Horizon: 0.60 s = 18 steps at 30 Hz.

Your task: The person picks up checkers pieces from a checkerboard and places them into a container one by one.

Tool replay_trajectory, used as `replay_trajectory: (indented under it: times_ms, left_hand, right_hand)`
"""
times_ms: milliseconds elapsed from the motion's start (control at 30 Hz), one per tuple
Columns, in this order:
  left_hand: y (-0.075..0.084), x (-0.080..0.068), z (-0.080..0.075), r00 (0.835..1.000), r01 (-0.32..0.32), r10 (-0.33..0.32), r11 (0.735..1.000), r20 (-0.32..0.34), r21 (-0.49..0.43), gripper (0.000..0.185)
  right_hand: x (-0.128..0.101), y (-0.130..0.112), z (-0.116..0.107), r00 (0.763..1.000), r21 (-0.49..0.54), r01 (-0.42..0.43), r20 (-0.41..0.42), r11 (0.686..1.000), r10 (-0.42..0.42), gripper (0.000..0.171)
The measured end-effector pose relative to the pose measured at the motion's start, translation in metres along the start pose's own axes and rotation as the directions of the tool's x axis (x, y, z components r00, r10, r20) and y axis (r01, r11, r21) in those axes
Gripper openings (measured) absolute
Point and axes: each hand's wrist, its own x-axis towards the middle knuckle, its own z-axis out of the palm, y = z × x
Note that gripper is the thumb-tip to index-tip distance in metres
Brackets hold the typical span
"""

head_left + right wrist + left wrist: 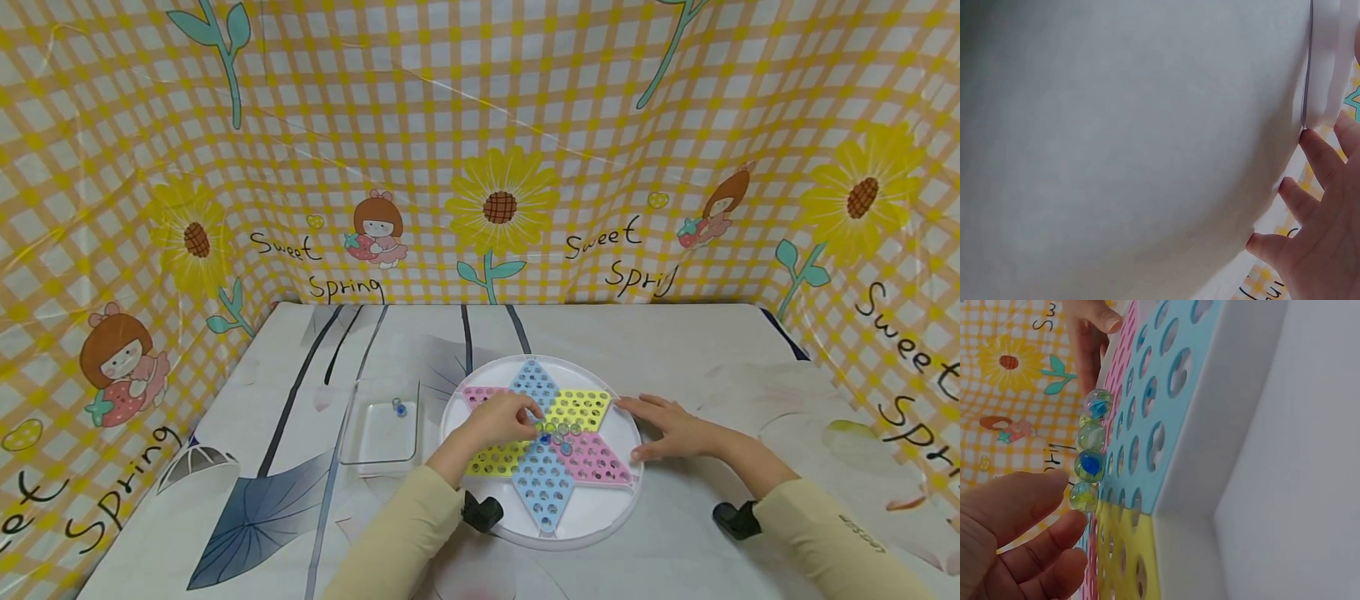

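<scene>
Light: bright, even, soft; seems to come from overhead.
Shadows: faint, short ones under the hands and the board [542, 450].
Glare: creased sheen on the cloth [480, 150] backdrop.
Distortion: head view bows outward at the edges.
Focus: right wrist view mostly blank, dim at left; left hand [1016, 544] blurred close up.

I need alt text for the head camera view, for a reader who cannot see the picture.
A person's left hand touches a short row of glass marbles at the centre of a round white Chinese checkers board with a blue, pink and yellow star. The right hand rests flat on the board's right edge. A clear tray holding marbles sits to the left.
</scene>
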Motion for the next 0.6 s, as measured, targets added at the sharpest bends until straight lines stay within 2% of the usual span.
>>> replay_trajectory:
  times_ms: [200, 600]
  left_hand:
    - [0.0024, 0.0017, 0.0018, 1.000, 0.020, -0.020, 0.999, 0.006, 0.037, 0.021]
    - [-0.0003, 0.0061, 0.0072, 0.998, 0.060, -0.060, 0.997, -0.002, 0.045, 0.019]
  right_hand:
    - [-0.0006, -0.0022, -0.0014, 1.000, 0.005, -0.006, 0.006, 1.000, 0.006, 0.083]
    - [-0.0012, -0.0011, -0.0015, 1.000, 0.009, -0.002, 0.011, 1.000, 0.001, 0.083]
